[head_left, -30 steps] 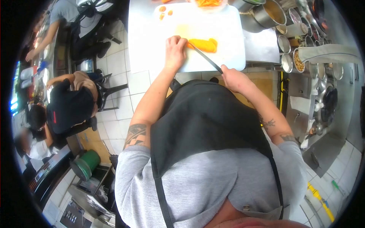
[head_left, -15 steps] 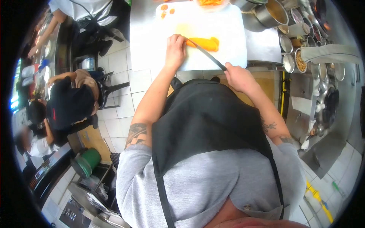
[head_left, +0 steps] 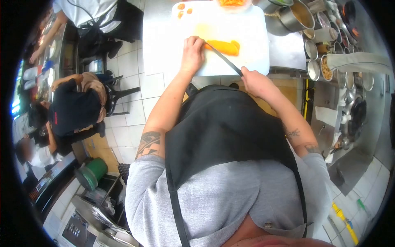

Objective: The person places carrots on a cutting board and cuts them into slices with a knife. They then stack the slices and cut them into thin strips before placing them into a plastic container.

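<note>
An orange carrot (head_left: 227,47) lies crosswise on a white cutting board (head_left: 251,29). My left hand (head_left: 192,53) is closed on the carrot's left end, fingers bent against it. The handle of a kitchen knife (head_left: 225,59) is gripped in my right hand (head_left: 257,82). Its blade slants up and left, with the tip at the carrot near my left fingers. Several small carrot pieces (head_left: 181,6) rest at the board's far left corner. Past the far edge stands a clear container of cut carrot (head_left: 231,3).
Metal pots (head_left: 294,17) and small containers of ingredients (head_left: 327,68) crowd the right side. A steel counter (head_left: 288,51) borders the board. Other people (head_left: 78,105) work on the left, by a black chair (head_left: 125,92). A green bin (head_left: 94,171) stands lower left.
The view has shifted slightly. Both hands, the knife and the carrot keep nearly the same arrangement; the knife has moved very little against the carrot.
</note>
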Tool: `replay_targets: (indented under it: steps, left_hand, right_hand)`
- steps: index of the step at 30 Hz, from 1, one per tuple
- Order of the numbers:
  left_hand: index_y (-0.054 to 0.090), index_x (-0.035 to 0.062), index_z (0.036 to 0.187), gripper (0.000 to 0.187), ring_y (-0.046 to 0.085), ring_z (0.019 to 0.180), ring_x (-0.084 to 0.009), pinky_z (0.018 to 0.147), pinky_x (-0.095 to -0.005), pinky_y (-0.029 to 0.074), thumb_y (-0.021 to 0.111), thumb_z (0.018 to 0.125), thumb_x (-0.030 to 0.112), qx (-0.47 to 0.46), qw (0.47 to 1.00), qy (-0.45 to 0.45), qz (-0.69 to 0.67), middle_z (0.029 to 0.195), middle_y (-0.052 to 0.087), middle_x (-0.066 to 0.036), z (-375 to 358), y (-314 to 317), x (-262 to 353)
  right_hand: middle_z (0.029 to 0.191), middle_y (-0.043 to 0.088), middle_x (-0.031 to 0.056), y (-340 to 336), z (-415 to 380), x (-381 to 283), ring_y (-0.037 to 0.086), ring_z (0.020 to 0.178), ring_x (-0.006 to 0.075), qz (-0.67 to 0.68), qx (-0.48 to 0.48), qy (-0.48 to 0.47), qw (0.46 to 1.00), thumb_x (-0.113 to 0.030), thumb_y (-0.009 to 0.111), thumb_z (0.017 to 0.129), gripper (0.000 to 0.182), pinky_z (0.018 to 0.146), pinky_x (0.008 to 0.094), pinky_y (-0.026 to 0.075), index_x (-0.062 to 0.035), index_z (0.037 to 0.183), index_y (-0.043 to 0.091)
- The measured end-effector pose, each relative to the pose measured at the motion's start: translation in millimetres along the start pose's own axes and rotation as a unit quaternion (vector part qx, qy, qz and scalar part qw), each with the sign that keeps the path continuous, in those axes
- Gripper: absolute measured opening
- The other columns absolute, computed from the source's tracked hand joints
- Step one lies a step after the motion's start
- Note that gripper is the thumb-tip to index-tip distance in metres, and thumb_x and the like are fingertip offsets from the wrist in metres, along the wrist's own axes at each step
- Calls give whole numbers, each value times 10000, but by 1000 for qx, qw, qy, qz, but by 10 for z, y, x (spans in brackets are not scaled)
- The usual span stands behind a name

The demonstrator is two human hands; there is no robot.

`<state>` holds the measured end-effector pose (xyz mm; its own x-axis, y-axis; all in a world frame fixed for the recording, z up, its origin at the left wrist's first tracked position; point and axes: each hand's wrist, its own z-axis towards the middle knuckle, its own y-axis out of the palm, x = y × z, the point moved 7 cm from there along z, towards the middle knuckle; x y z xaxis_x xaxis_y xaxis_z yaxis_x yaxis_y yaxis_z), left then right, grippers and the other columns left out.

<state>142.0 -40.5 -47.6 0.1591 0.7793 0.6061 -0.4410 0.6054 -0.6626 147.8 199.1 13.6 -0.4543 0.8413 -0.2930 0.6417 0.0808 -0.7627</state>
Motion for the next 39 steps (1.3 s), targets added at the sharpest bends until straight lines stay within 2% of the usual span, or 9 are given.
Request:
replay_targets:
  steps: [2, 5, 8, 11, 14, 17, 25, 34, 39]
  left_hand:
    - [675, 86, 1104, 272, 535, 1151, -408, 995, -481, 484, 658, 869, -49, -8, 1000, -12, -1, 1186, 597, -154, 4, 30, -15]
    - [701, 92, 1090, 345, 543, 1126, -399, 1008, -472, 488, 632, 792, -67, -19, 999, 7, 30, 1156, 597, -153, 18, -9, 70]
    - [715, 109, 1109, 369, 538, 1135, -395, 1012, -476, 483, 634, 787, -53, -32, 999, 2, 42, 1154, 595, -150, 36, 24, 66]
    - [709, 110, 1094, 316, 535, 1147, -397, 1010, -482, 479, 648, 822, -37, -35, 998, 7, 46, 1173, 599, -151, 55, 22, 61]
    - [702, 116, 1079, 248, 538, 1151, -394, 1010, -481, 475, 667, 866, -5, 43, 998, -17, 43, 1197, 606, -147, 18, -40, 3]
    - [696, 124, 1066, 195, 547, 1143, -388, 1008, -489, 472, 687, 895, 33, 25, 999, -18, 41, 1213, 617, -125, -1, -5, -63]
    - [719, 156, 1106, 285, 575, 1091, -372, 950, -492, 491, 703, 852, 29, 8, 994, -41, 100, 1182, 638, -93, -13, -31, -38]
    - [718, 134, 1094, 290, 589, 1032, -377, 924, -469, 511, 677, 847, -12, 22, 998, -27, 56, 1172, 635, -122, -25, -77, -4]
    - [721, 139, 1088, 306, 587, 1028, -373, 921, -467, 511, 658, 837, -23, 16, 997, -28, 63, 1156, 632, -127, -11, -34, -47]
  right_hand:
    - [896, 721, 292, 131, 103, 78, 717, 896, 475, 5, 5, -7, 1000, -155, 488, 1070, 188, 797, 569, 559, 16, 1139, 525]
    - [897, 719, 292, 254, 151, 139, 714, 894, 479, 10, 6, -8, 1000, -167, 480, 1075, 196, 805, 575, 557, 7, 1159, 514]
    - [901, 718, 293, 301, 160, 154, 712, 897, 482, 21, 4, -3, 1000, -180, 478, 1078, 209, 816, 580, 554, 4, 1171, 510]
    - [903, 719, 292, 287, 146, 142, 711, 906, 483, 36, 0, -1, 999, -192, 480, 1079, 220, 827, 584, 552, 3, 1175, 512]
    - [902, 718, 293, 274, 143, 153, 711, 911, 481, 36, 1, -1, 999, -199, 478, 1080, 229, 832, 585, 551, 5, 1177, 517]
    - [902, 719, 293, 250, 110, 166, 713, 910, 474, 30, 18, -8, 999, -203, 479, 1078, 229, 825, 584, 553, 4, 1162, 533]
    - [871, 723, 276, -143, -122, -20, 720, 853, 461, 1, 57, -15, 998, -202, 490, 1071, 219, 781, 568, 565, -1, 1117, 566]
    - [892, 722, 282, -175, -144, -52, 723, 880, 457, -8, 13, -6, 1000, -181, 479, 1076, 212, 787, 563, 563, 11, 1138, 544]
    - [920, 720, 291, 238, 155, 87, 714, 905, 472, 21, -3, -15, 1000, -177, 465, 1083, 218, 803, 569, 554, 16, 1167, 522]
